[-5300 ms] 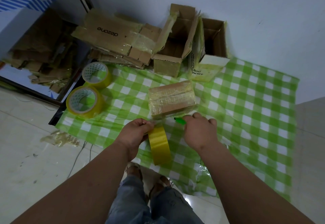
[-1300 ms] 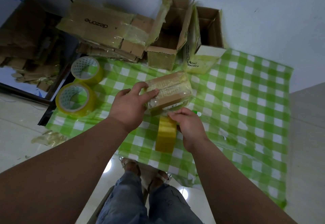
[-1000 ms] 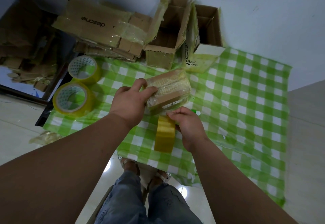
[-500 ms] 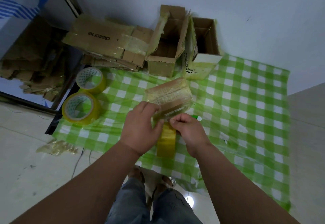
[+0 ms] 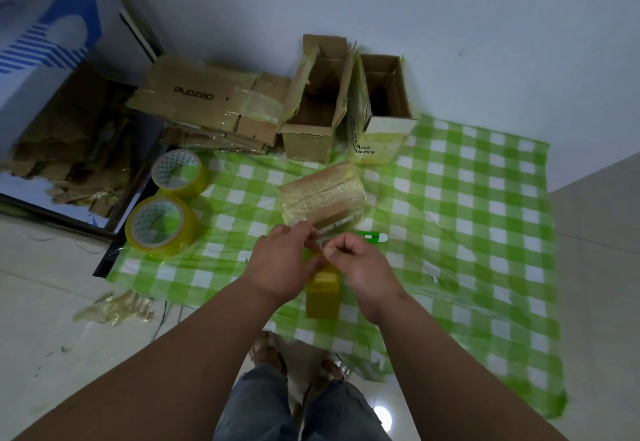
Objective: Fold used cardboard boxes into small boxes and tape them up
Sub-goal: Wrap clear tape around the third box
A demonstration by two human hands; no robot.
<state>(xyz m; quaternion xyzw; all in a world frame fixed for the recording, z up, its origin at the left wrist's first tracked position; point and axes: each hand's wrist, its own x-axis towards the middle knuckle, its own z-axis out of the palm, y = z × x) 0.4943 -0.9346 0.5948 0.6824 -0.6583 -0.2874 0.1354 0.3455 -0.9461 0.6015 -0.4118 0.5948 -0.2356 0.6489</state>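
A small cardboard box [image 5: 322, 196], folded shut and wrapped in yellowish tape, lies on the green checked cloth [image 5: 460, 219]. Just in front of it, both hands meet over a yellow tape roll [image 5: 322, 291] that stands on edge. My left hand [image 5: 282, 264] holds the top of the roll. My right hand [image 5: 360, 264] has its fingers curled and pinches the loose tape end between the roll and the box. A green cutter [image 5: 372, 237] lies on the cloth beyond my right hand.
Two more tape rolls [image 5: 161, 226] [image 5: 180, 172] sit at the cloth's left edge. Flattened cartons [image 5: 207, 104] and two open boxes [image 5: 317, 104] [image 5: 382, 108] stand against the back wall. Crumpled tape scraps [image 5: 114, 307] lie on the tiled floor at left.
My left hand came off the taped box and down to the roll beside my right hand. The box now lies untouched.
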